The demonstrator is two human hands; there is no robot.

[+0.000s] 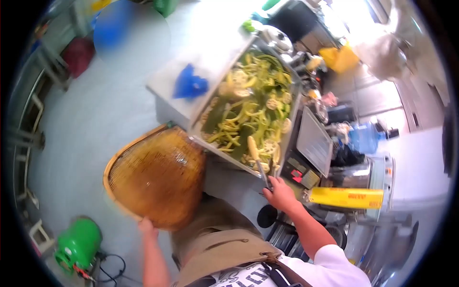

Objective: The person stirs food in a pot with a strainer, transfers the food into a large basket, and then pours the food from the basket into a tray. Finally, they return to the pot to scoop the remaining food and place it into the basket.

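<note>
Basket (155, 184) left of tray (291, 119); tongs (264, 177) at tray's near edge.

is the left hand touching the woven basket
Touching. The head view shows the left hand gripping the lower rim of the woven basket, with no gap between them.

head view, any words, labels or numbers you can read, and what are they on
Yellow box: red print along its side, too blurred to read.
White shirt: large dark letters, cut off by the apron strap and frame edge, not readable as a word.
Scale: red display, digits too small to read.
Nothing else legible.
</note>
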